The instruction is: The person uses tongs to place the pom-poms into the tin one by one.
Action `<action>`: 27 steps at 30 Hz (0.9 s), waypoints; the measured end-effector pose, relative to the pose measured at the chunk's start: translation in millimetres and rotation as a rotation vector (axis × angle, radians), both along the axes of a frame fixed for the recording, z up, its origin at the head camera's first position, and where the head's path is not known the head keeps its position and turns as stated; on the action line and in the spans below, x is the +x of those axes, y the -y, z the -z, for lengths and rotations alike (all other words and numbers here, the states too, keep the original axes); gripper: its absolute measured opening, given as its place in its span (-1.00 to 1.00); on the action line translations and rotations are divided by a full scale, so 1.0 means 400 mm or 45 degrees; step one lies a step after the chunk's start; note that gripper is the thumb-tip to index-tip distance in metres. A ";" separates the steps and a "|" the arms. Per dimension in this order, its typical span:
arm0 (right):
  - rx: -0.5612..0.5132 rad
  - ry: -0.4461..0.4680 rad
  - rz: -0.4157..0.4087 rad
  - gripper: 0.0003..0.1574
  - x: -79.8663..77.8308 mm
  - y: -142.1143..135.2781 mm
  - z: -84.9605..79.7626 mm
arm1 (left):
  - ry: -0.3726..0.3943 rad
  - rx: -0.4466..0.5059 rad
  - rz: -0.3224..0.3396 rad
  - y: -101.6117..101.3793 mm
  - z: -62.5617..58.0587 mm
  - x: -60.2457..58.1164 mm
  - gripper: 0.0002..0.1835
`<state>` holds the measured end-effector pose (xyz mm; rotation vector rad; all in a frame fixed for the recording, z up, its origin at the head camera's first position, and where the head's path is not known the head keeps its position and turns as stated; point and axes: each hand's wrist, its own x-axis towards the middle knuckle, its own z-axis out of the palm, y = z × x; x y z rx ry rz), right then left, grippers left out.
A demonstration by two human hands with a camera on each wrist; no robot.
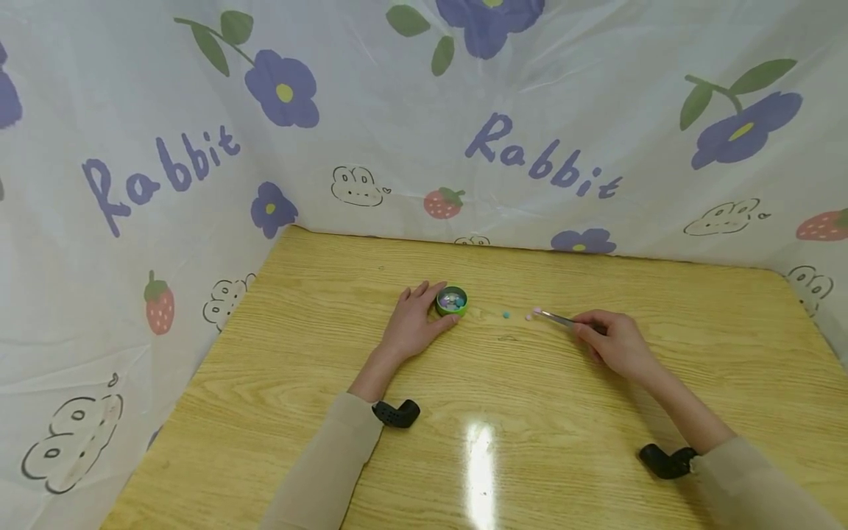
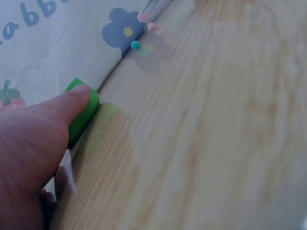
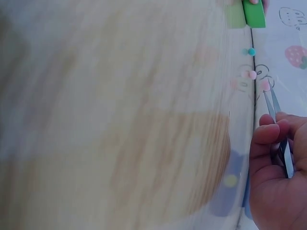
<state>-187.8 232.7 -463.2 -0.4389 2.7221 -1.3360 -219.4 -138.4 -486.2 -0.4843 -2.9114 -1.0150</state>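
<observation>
My left hand (image 1: pixel 412 322) holds a small round green tin (image 1: pixel 453 312) on the table, thumb on the near side and fingers on the far side. Several purple, white and teal beads (image 1: pixel 452 301) lie inside it. In the left wrist view the thumb (image 2: pixel 72 100) presses the tin's green wall (image 2: pixel 85 117). My right hand (image 1: pixel 619 344) pinches metal tweezers (image 1: pixel 556 318), which point left toward the tin. At their tips is a pale pink bead (image 3: pixel 265 85). Between tips and tin, a second pink bead (image 3: pixel 253 74) and a teal bead (image 1: pixel 506 315) lie on the table.
The wood-grain table (image 1: pixel 424 412) is glossy and reflects a bright streak. A printed white cloth (image 1: pixel 397 132) hangs along its back and left sides. Black wrist cameras (image 1: pixel 397 414) sit at both sleeve cuffs.
</observation>
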 end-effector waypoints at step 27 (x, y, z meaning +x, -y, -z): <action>-0.019 0.018 -0.041 -0.71 -0.046 0.082 -0.025 | -0.009 -0.004 -0.006 -0.002 0.001 0.001 -0.22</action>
